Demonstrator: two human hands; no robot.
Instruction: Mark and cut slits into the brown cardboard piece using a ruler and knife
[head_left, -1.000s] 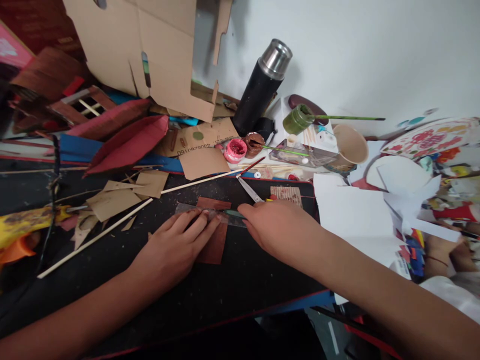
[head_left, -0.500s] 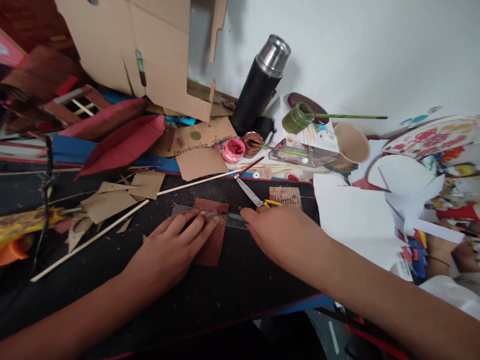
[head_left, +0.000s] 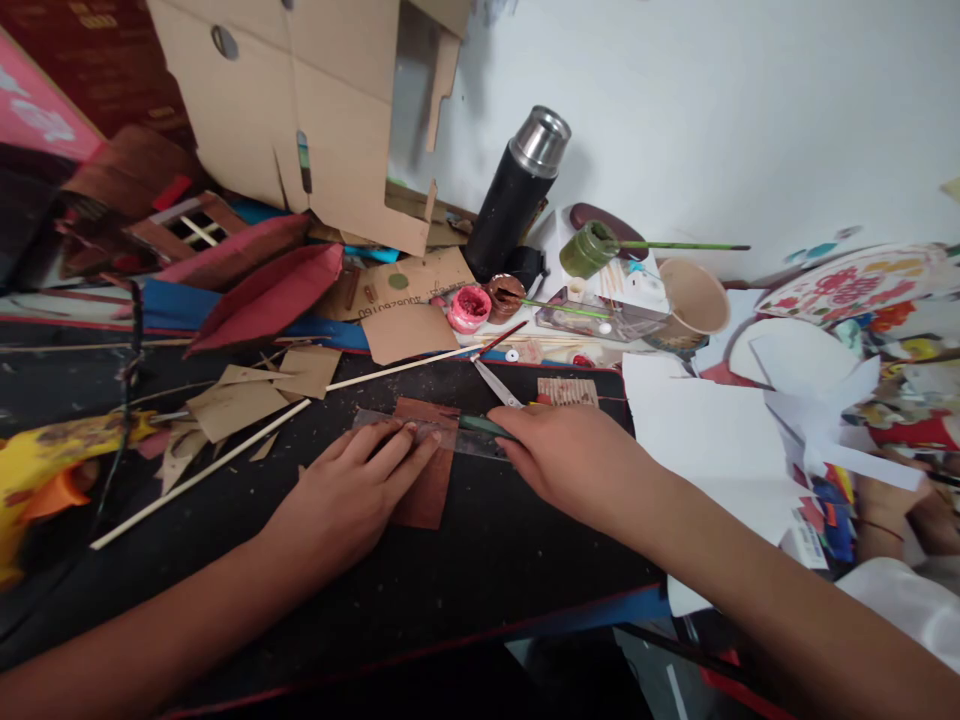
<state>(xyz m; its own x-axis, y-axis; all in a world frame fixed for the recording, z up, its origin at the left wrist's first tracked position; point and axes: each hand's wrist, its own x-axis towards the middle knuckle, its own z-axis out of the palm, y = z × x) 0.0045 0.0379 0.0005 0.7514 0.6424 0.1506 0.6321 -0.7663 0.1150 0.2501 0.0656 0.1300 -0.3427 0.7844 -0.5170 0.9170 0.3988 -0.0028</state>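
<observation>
My left hand (head_left: 364, 475) lies with fingers stretched out, pressing a clear ruler (head_left: 480, 443) down across a reddish-brown strip of card (head_left: 425, 490). Closed in my right hand (head_left: 570, 450) is a slim dark-green tool (head_left: 476, 425) that looks like a craft knife. Its tip end points left, at the ruler's upper edge over the right side of the card; the blade itself is too small to make out. Just behind that hand lie scissors (head_left: 496, 383), their handles mostly hidden, and a piece of corrugated card (head_left: 568, 391).
Cardboard scraps (head_left: 236, 408), a wooden stick (head_left: 202, 475) and a yellow glue gun (head_left: 60, 470) lie left on the black table mat (head_left: 517, 545). Behind stand a black flask (head_left: 517, 195), a pink paint jar (head_left: 469, 308) and a paper cup (head_left: 690, 300). Another person's hand (head_left: 881, 515) shows far right.
The camera view has shifted slightly, so the background sits lower and the left side shows more. My right hand has shifted slightly, and more of the green tool shows by the card.
</observation>
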